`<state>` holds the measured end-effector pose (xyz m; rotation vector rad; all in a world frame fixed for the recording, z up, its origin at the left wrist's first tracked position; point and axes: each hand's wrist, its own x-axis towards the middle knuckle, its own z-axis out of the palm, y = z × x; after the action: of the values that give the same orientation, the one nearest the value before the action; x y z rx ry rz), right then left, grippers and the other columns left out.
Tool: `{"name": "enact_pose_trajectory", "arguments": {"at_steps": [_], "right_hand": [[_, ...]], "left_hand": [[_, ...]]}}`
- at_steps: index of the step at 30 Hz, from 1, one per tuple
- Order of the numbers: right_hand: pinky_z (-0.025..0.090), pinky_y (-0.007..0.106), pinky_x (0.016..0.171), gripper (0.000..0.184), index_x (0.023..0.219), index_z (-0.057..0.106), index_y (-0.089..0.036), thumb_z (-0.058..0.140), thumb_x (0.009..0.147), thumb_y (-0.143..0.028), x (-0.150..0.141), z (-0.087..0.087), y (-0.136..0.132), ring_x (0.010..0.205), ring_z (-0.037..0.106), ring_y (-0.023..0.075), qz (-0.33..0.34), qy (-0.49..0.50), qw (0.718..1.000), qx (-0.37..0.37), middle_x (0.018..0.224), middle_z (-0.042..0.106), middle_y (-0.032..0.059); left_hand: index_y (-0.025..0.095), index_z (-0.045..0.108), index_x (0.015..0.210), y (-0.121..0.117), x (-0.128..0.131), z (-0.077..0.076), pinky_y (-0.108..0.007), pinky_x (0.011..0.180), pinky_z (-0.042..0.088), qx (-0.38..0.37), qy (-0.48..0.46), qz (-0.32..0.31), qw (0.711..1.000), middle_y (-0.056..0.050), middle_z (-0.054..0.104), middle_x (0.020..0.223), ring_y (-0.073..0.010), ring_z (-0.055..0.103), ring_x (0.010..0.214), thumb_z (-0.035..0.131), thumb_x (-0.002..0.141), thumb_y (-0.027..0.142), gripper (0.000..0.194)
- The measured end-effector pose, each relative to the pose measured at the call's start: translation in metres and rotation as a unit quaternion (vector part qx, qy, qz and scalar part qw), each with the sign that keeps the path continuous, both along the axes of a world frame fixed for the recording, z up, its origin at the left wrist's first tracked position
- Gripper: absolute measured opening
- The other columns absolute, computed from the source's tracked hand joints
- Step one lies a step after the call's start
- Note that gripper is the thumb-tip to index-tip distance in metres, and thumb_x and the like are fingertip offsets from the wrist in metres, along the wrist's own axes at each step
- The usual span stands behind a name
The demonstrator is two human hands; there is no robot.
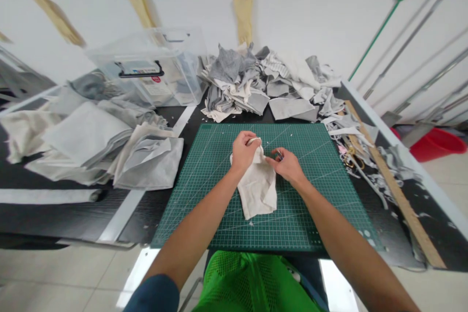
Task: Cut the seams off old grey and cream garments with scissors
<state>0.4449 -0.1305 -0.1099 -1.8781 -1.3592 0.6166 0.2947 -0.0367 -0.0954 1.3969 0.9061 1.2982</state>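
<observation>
A cream piece of cloth (258,187) hangs from my hands over the green cutting mat (310,204), its lower end spread toward me. My left hand (244,152) is closed on the cloth's gathered upper edge. Just to the right, my right hand (287,165) pinches at the cloth's upper right edge between thumb and finger. A small dark, shiny thing (280,155) shows among the right fingers; its kind is too small to make out. The folds under the left fingers are hidden.
Grey and cream fabric piles lie left (87,131) and behind the mat (237,83). A clear plastic bin (146,68) stands at the back left. Scraps and a wooden ruler (398,190) line the right edge. A red basin (437,145) is beyond the table.
</observation>
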Motion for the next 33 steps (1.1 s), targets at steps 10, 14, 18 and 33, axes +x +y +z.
{"name": "enact_pose_trajectory", "arguments": {"at_steps": [10, 14, 18, 33], "right_hand": [[0.038, 0.027, 0.066, 0.013, 0.074, 0.067, -0.021, 0.062, 0.083, -0.028, 0.033, 0.024, 0.071, 0.073, 0.064, 0.0183, 0.190, -0.185, 0.956, -0.124, 0.078, 0.071, 0.0045], [0.041, 0.026, 0.070, 0.012, 0.084, 0.070, -0.021, 0.058, 0.080, -0.020, 0.046, 0.029, 0.087, 0.081, 0.066, 0.0187, 0.154, -0.190, 0.964, -0.101, 0.087, 0.075, 0.0041], [0.042, 0.027, 0.072, 0.017, 0.088, 0.070, -0.020, 0.062, 0.073, -0.017, 0.051, 0.028, 0.081, 0.085, 0.068, 0.0220, 0.124, -0.235, 0.956, -0.125, 0.092, 0.076, 0.0076], [0.037, 0.024, 0.058, 0.024, 0.094, 0.067, -0.017, 0.068, 0.077, -0.035, 0.048, 0.033, 0.013, 0.067, 0.052, 0.0134, 0.135, 0.151, 0.979, -0.002, 0.075, 0.062, -0.0009]], "left_hand": [[0.018, 0.064, 0.083, 0.095, 0.025, -0.011, -0.024, 0.062, 0.042, 0.000, 0.028, 0.048, 0.998, 0.001, 0.064, 0.072, -0.0118, 0.056, 0.064, 0.073, 0.076, 0.022, 0.012], [0.019, 0.064, 0.080, 0.113, 0.021, -0.011, -0.025, 0.065, 0.044, 0.000, 0.013, 0.108, 0.994, 0.000, 0.064, 0.073, -0.0128, 0.057, 0.066, 0.072, 0.076, 0.020, 0.009], [0.019, 0.065, 0.081, 0.110, 0.005, -0.011, -0.026, 0.068, 0.047, 0.019, 0.003, 0.133, 0.991, -0.001, 0.066, 0.075, -0.0144, 0.061, 0.070, 0.073, 0.075, 0.021, 0.010], [0.024, 0.074, 0.101, 0.016, -0.016, 0.002, -0.047, 0.113, 0.041, 0.211, 0.197, -0.067, 0.955, -0.008, 0.073, 0.115, -0.0295, 0.062, 0.118, 0.063, 0.061, -0.001, 0.049]]}}
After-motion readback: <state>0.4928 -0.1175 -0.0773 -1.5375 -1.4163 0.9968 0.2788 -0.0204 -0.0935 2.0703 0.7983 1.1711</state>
